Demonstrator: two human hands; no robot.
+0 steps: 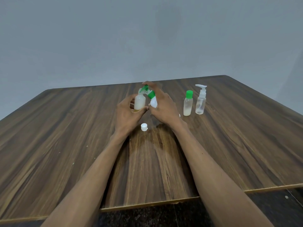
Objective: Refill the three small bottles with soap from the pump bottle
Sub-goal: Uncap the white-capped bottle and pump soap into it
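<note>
Fingers of the left hand [129,112] curl around a small open bottle [139,102] held upright above the table [65,136]. Just right of that grip, the right hand [161,105] clasps the tilted pump bottle [152,99], its green spout seemingly at the bottle's mouth. A white cap [144,127] lies below the hands; two more bottles, a green-capped bottle [188,103] and a clear pump-top bottle [200,99], stand well to the right.

Green, white and brown against grey

The dark brown streaked wood-grain surface [65,128] carried a green-capped translucent plastic bottle [187,104], a clear white-pump plastic bottle [200,100] and a white round plastic cap [144,127]; the wall [98,38] was plain grey.
</note>
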